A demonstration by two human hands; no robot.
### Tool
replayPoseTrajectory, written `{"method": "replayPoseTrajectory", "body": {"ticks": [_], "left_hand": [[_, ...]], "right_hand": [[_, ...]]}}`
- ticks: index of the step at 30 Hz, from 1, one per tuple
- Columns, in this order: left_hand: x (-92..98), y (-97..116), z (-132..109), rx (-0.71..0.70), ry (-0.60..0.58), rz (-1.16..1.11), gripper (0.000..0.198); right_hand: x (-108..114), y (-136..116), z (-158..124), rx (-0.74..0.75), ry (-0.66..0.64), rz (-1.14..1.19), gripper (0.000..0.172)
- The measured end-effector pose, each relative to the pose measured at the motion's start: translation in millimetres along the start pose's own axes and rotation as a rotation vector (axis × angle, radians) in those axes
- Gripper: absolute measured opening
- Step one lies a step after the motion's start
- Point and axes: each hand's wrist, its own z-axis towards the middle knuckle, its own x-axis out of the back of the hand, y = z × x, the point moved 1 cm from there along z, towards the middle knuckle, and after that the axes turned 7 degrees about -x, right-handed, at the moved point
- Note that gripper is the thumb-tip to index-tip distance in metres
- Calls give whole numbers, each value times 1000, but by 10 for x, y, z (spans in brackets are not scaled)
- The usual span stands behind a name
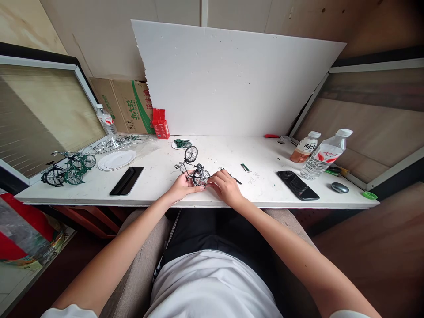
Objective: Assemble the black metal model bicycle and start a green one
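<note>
A small black model bicycle (pixel 193 165) stands on the white table (pixel 159 185) just in front of me. My left hand (pixel 183 185) is closed around its rear wheel and frame from the left. My right hand (pixel 226 186) pinches at the same wheel from the right, fingers pressed together, with a thin dark tool (pixel 236 179) lying under or beside its fingers. Whether that hand grips the tool I cannot tell.
Two green model bicycles (pixel 68 168) stand at the far left by white plates (pixel 116 160). A black phone (pixel 126 180) lies left, another phone (pixel 297 185) right. Two bottles (pixel 323 155), a mouse (pixel 339 187), a red box (pixel 160 123) and a white foam board (pixel 232 79) sit behind.
</note>
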Motion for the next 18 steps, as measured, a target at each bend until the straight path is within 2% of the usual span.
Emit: {"method": "replayPoseTrajectory", "body": {"ticks": [9, 18], "left_hand": [[-14, -2, -5, 17, 20, 53, 97], [-31, -28, -17, -17, -35, 140, 86]], "right_hand": [[-8, -11, -9, 37, 8, -101, 33], [-30, -2, -47, 82, -17, -134, 34]]}}
